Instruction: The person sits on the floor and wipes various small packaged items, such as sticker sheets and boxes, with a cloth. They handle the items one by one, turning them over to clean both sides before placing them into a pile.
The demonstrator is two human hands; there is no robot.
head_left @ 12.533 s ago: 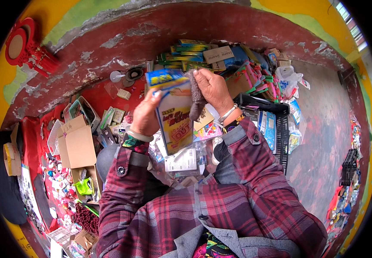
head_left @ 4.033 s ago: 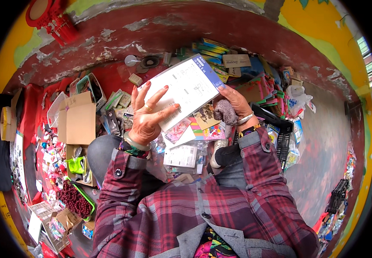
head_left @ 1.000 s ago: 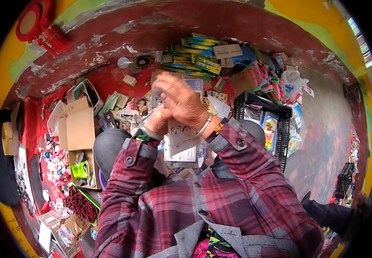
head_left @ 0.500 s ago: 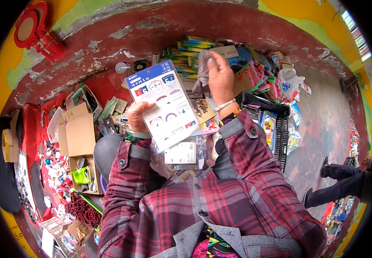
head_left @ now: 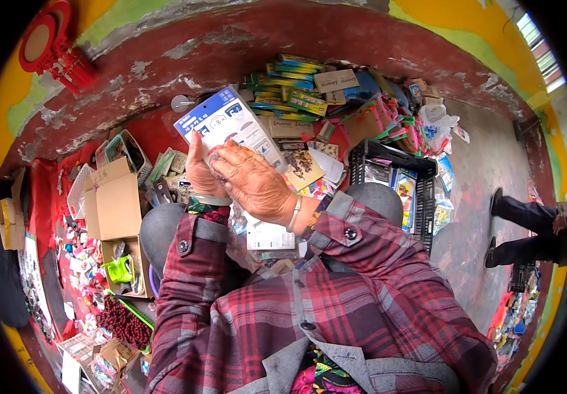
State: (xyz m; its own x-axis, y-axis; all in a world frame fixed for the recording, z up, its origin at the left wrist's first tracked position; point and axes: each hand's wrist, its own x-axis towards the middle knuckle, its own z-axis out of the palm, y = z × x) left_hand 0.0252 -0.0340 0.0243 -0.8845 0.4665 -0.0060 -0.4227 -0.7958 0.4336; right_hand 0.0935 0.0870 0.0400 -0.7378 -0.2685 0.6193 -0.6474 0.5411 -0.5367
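A blue-topped white card of shield-shaped stickers [head_left: 254,134] tilts up in front of me. My left hand [head_left: 198,169] grips its lower left side, thumb up along the edge. My right hand [head_left: 260,184] lies across the card's lower part, close against the left hand, its fingers pressed together. A bit of grey-brown cloth [head_left: 221,176] shows between the two hands; most of it is hidden under the right palm. Below the hands, between my knees, lies a clear packet with a white printed label [head_left: 272,238].
Ahead by the wall are stacked yellow-green boxes [head_left: 306,102]. To the right stands a black crate [head_left: 424,197] of packaged goods. An open cardboard box [head_left: 114,203] and baskets sit at left. Another person's legs [head_left: 526,230] show at far right.
My right hand has come down and left with the cloth, from beside the card onto its lower part. The card has shifted slightly left and up. The other person's legs have moved.
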